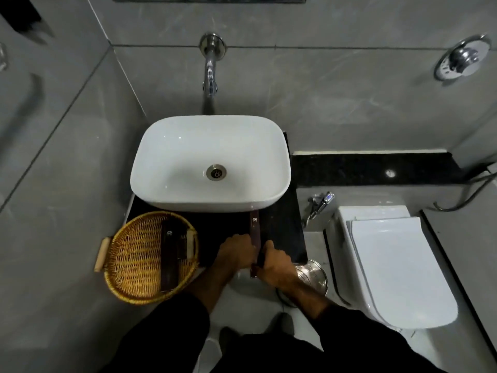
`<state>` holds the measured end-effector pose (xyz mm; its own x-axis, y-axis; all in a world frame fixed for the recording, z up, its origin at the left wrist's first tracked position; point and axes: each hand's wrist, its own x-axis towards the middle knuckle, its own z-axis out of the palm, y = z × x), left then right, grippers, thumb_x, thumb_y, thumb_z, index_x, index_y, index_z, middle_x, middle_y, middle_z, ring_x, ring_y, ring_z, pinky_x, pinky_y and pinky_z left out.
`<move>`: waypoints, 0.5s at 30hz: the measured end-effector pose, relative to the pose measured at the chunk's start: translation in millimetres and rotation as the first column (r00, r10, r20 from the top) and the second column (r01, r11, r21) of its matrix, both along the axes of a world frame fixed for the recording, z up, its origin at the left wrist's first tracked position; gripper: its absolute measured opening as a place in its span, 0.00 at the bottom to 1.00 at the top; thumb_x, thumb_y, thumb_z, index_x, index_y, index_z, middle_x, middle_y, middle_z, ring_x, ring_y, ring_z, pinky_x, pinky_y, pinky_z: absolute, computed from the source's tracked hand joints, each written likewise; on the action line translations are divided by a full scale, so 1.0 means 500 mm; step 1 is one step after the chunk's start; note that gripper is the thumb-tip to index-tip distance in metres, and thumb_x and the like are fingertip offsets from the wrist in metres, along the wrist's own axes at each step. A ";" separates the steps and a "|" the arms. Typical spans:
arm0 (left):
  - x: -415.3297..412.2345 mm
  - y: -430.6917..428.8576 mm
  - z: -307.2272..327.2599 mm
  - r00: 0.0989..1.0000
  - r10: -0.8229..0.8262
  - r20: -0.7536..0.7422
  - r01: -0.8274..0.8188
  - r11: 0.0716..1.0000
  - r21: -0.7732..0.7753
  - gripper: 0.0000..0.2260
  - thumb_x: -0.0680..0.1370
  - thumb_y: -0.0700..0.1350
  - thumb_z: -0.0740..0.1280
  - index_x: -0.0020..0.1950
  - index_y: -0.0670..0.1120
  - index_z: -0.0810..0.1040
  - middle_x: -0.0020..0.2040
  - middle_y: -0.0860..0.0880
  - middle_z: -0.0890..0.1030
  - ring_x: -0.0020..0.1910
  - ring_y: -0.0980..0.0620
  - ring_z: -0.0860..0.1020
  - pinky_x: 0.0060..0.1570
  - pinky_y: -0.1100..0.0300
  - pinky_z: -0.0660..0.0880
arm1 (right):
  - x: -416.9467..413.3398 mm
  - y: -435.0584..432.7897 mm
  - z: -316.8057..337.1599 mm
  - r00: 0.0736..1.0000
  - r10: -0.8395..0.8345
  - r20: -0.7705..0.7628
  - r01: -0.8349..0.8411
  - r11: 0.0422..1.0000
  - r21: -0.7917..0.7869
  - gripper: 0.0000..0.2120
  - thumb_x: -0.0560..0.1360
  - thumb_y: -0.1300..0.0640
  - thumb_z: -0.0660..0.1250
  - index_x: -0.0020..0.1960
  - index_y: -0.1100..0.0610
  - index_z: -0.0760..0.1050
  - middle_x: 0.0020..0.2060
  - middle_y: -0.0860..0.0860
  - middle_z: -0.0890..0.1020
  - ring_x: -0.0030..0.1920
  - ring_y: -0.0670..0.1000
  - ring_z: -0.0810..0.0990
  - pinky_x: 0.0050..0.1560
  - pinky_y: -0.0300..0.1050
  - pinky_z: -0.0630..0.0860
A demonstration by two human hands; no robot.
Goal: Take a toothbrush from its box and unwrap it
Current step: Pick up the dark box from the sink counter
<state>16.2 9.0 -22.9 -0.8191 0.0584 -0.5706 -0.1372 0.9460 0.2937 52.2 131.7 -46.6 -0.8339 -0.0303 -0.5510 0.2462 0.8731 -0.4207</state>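
Note:
A long, narrow brown toothbrush box (254, 227) with a small white logo lies lengthwise over the black counter (285, 232), its far end near the sink. My left hand (236, 251) grips its left side near the middle. My right hand (274, 262) is closed around its near end. Whether the box is open is hidden by my fingers. No toothbrush shows.
A white basin (161, 146) sits on the counter under a wall tap (210, 74). A wicker basket (129, 254) at the left holds more dark boxes (169, 254). A steel bin lid (312, 273) lies below right, and a white toilet (390, 265) stands at right.

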 end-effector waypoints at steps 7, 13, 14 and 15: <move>0.062 0.025 -0.070 0.969 0.240 0.053 -0.243 0.966 0.082 0.20 0.80 0.56 0.59 0.66 0.45 0.71 0.62 0.41 0.80 0.61 0.40 0.80 0.60 0.49 0.77 | 0.029 -0.010 -0.029 0.982 -0.159 -0.106 0.142 0.977 -0.157 0.14 0.79 0.51 0.67 0.54 0.52 0.62 0.57 0.57 0.79 0.54 0.63 0.84 0.51 0.58 0.81; 0.048 0.027 -0.061 0.831 0.554 0.057 -0.536 0.768 0.349 0.27 0.81 0.60 0.57 0.76 0.46 0.63 0.66 0.41 0.78 0.63 0.41 0.79 0.58 0.54 0.74 | 0.102 0.044 0.019 0.985 -0.148 -0.090 0.123 0.963 -0.240 0.21 0.70 0.53 0.74 0.52 0.47 0.63 0.45 0.49 0.81 0.44 0.54 0.85 0.46 0.56 0.84; 0.038 0.028 -0.055 0.778 0.625 0.069 -0.593 0.693 0.410 0.28 0.81 0.59 0.58 0.76 0.45 0.63 0.67 0.41 0.78 0.63 0.40 0.79 0.57 0.53 0.74 | 0.121 0.058 0.028 0.986 -0.143 -0.081 0.119 0.961 -0.250 0.21 0.69 0.53 0.74 0.51 0.44 0.63 0.44 0.47 0.82 0.42 0.51 0.85 0.44 0.54 0.85; 0.027 0.030 -0.048 0.707 0.697 0.117 -0.653 0.580 0.488 0.27 0.81 0.58 0.59 0.75 0.45 0.65 0.66 0.41 0.78 0.63 0.40 0.79 0.57 0.52 0.75 | 0.140 0.071 0.043 0.986 -0.143 -0.082 0.118 0.958 -0.260 0.20 0.69 0.52 0.73 0.50 0.43 0.63 0.42 0.46 0.82 0.40 0.47 0.85 0.42 0.51 0.85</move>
